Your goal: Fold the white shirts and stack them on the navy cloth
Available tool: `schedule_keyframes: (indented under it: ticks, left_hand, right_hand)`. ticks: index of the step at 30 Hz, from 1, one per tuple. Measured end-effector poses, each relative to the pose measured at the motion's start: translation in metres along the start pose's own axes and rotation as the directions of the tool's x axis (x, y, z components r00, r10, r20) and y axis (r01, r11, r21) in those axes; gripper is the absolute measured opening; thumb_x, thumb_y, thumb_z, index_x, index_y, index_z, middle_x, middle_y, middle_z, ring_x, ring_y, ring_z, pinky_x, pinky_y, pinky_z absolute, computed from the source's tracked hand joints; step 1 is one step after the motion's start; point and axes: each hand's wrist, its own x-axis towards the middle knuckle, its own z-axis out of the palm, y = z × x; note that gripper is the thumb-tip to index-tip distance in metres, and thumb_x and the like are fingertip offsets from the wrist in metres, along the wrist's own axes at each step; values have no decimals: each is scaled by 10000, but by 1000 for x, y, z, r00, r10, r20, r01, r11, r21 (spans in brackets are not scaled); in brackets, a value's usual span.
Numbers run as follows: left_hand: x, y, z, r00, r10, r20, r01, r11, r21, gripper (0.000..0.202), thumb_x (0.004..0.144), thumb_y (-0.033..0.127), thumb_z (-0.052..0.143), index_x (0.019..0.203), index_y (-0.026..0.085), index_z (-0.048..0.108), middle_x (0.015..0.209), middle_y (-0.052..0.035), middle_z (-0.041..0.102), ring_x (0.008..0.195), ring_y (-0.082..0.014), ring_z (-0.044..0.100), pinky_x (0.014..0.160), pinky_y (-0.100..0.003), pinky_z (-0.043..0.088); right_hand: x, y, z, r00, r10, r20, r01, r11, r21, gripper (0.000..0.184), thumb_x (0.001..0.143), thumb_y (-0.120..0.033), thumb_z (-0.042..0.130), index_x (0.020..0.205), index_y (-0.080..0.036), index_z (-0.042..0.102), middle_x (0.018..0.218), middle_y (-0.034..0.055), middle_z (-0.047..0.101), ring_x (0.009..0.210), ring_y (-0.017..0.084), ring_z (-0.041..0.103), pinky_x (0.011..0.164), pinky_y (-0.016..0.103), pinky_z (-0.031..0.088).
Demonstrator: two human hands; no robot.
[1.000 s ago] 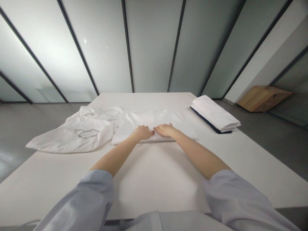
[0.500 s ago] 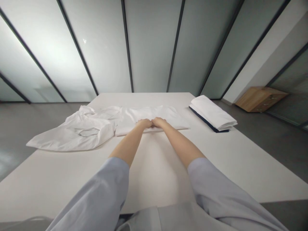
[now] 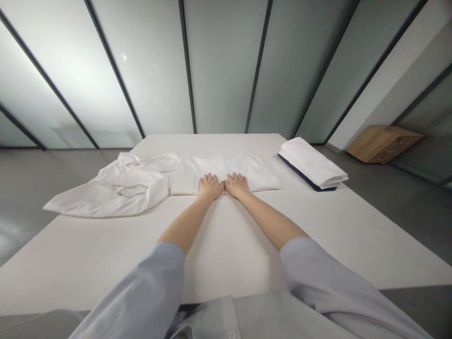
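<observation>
A folded white cloth (image 3: 226,169) lies flat in the middle of the white table (image 3: 226,245). My left hand (image 3: 210,185) and my right hand (image 3: 237,184) rest side by side on its near edge. Both palms face down and the fingers are stretched out flat on the fabric. Neither hand grips anything. A crumpled white garment (image 3: 120,186) lies spread out just left of the folded cloth and touches its left edge.
A stack of folded white cloths (image 3: 312,165) with a dark bottom edge sits at the table's far right. A wooden cabinet (image 3: 383,143) stands on the grey floor at the right. Frosted glass panels (image 3: 219,66) rise behind the table.
The cloth's near part has been folded away from me, making it narrower. Both hands went from closed on its edge to lying flat on top.
</observation>
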Motion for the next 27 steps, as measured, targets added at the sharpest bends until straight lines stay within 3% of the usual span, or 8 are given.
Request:
schedule_keyframes:
  ticks: [7,14,18,22,27]
  left_hand:
    - [7,-19,-1,993,6,118,-1,999,-47,732,899,634,202,1464,190,341,1557,-150,277,1419,-349,233,1099,-501,220]
    - [3,-69,-4,983,-139,115,138,990,18,782,875,673,209,1478,191,335,1557,-160,271,1417,-364,234,1109,-538,199]
    - [-1,-85,-4,991,-117,60,115,993,32,696,905,595,238,1419,162,416,1518,-169,347,1387,-336,304,1101,-490,235]
    - [-3,-93,-1,998,-58,5,58,998,19,576,918,520,288,1320,179,519,1431,-143,470,1331,-293,394,1082,-433,278]
    - [-6,-98,0,999,-1,44,0,1000,7,518,928,484,293,1308,216,520,1427,-107,475,1335,-267,388,1072,-402,285]
  right_hand:
    - [4,16,-2,998,4,69,-3,1000,-8,663,961,-548,154,1501,-185,283,1574,141,230,1427,300,214,1119,487,156]
    - [0,79,-6,991,125,53,-124,992,-25,653,966,-532,161,1491,-177,318,1571,142,237,1434,291,207,1134,474,152]
    - [-4,110,-7,979,200,50,-198,979,-41,663,961,-544,155,1505,-189,292,1581,117,219,1441,292,188,1138,474,156]
    - [-6,117,-5,980,197,22,-195,979,-54,659,959,-547,162,1494,-193,313,1573,126,239,1432,297,211,1128,495,176]
    - [-6,118,-4,985,171,-4,-171,985,-39,610,961,-528,214,1445,-205,396,1545,122,308,1412,300,254,1116,493,199]
